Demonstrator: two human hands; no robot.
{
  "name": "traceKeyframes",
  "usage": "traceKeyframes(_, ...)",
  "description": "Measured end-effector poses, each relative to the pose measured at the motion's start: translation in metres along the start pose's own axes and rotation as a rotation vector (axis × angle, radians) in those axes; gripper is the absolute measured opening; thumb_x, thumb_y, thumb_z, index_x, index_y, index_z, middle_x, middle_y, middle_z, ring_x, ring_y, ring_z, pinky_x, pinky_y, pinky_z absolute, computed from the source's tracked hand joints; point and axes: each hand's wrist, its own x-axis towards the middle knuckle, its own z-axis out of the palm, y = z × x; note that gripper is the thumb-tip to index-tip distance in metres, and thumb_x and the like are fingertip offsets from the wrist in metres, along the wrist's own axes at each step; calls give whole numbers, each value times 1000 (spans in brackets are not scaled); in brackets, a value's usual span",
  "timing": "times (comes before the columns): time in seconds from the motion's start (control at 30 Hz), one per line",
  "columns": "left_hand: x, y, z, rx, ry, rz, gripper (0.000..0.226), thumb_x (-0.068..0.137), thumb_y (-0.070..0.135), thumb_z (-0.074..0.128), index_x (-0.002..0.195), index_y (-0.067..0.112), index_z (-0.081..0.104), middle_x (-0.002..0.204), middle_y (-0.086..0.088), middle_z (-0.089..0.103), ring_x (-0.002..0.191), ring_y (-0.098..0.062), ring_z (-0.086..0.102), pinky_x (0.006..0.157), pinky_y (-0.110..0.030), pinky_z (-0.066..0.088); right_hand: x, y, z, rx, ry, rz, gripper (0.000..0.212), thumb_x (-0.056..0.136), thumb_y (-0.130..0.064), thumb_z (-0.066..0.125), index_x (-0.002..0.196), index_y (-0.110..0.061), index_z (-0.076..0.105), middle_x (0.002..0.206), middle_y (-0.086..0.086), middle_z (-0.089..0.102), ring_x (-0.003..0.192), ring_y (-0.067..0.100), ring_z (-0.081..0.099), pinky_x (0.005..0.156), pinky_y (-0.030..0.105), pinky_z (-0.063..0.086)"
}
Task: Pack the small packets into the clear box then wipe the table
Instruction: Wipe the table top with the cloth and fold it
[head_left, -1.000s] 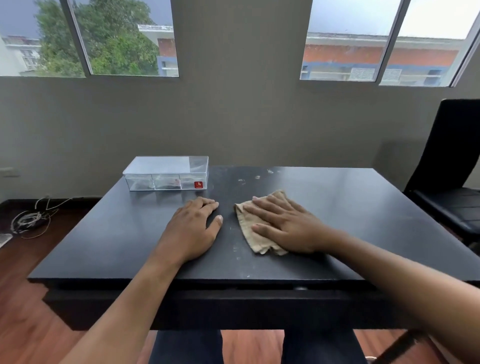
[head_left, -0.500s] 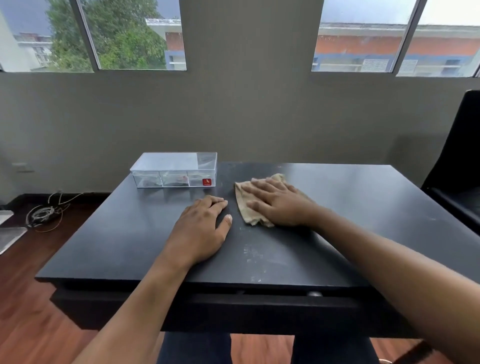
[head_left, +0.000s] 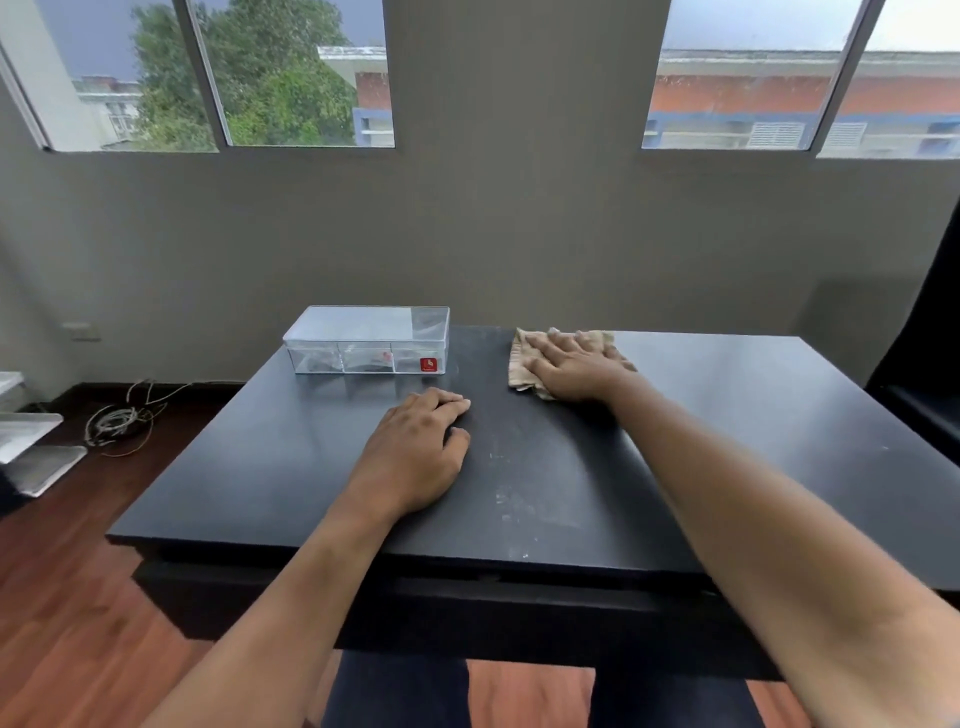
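Observation:
A clear plastic box (head_left: 367, 339) with a lid and a red sticker stands at the far left of the black table (head_left: 291, 467); small packets show dimly through its walls. My right hand (head_left: 574, 370) lies flat, fingers spread, pressing a beige cloth (head_left: 524, 353) onto the table near its far edge, to the right of the box. My left hand (head_left: 418, 452) rests palm down on the table's middle, holding nothing. Whitish smears (head_left: 511, 504) mark the surface between my arms.
A black chair (head_left: 924, 364) stands at the table's right side. On the wooden floor to the left lie tangled cables (head_left: 119, 421) and flat grey objects (head_left: 31, 447). A grey wall with windows is right behind the table.
My right hand has slid the cloth away from me, from the table's middle to its far edge. The left hand stays flat in place.

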Motion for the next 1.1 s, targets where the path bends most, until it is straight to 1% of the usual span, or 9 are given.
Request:
traceKeyframes(0.17,-7,4,-5,-21,8,-14,51,95,33,38,139,18,58,140,5,56,131,-16,49,115,-36,35,-69,-33,19,-45,17,-277,62,100,-71,20,158,-57,5,173,-20,2,160,13,-3,128,49,-1)
traceKeyframes(0.3,-16,-1,-10,-51,-10,3,41,98,29,45,134,19,61,139,4,58,130,-16,50,114,-34,34,-149,-6,25,-65,15,-462,59,97,-77,16,152,-67,-3,166,-35,-5,152,-5,-7,125,34,1)
traceKeyframes(0.43,-21,-8,-17,-116,-10,-12,46,95,31,42,133,18,64,139,3,60,130,-16,52,114,-37,36,-140,22,12,-59,-15,-224,58,95,-78,17,150,-71,-2,170,-28,0,159,8,-3,126,44,3)
traceKeyframes(0.57,-21,-6,-17,-84,9,-34,53,89,33,37,132,19,65,138,4,61,129,-17,53,113,-39,37,-121,-25,27,21,87,8,69,97,-72,21,161,-51,5,175,-11,-1,161,25,-6,126,54,-9)
traceKeyframes(0.7,-19,-14,-18,-111,39,-58,54,87,34,36,129,20,67,136,5,62,128,-17,54,113,-39,37,-143,-76,44,80,141,-71,70,98,-69,22,162,-48,7,175,-10,-1,161,23,-8,127,53,-11)
traceKeyframes(0.83,-13,-21,-14,-123,45,-38,53,87,34,38,128,21,68,135,6,63,127,-16,54,113,-39,37,-173,-47,43,50,123,-188,63,98,-70,21,158,-58,5,171,-24,0,159,7,-8,129,42,-6)
traceKeyframes(0.97,-10,-21,-4,-45,55,-7,50,90,32,40,132,21,64,135,7,61,126,-16,52,111,-37,38,-160,5,25,16,86,72,65,96,-70,19,158,-58,3,173,-20,-1,160,10,-8,129,45,-7)
traceKeyframes(1.03,-8,-18,0,-4,69,0,46,94,28,43,134,21,63,136,6,60,127,-18,51,110,-37,38,-142,-5,24,40,71,199,68,98,-67,19,161,-50,2,174,-11,-4,161,20,-9,126,54,-11)
traceKeyframes(1.1,-7,-17,1,13,79,-4,44,95,26,46,135,20,62,137,6,59,127,-18,51,111,-36,38,-134,-39,29,70,79,194,71,99,-63,20,164,-40,2,175,-2,-7,161,29,-10,124,58,-15)
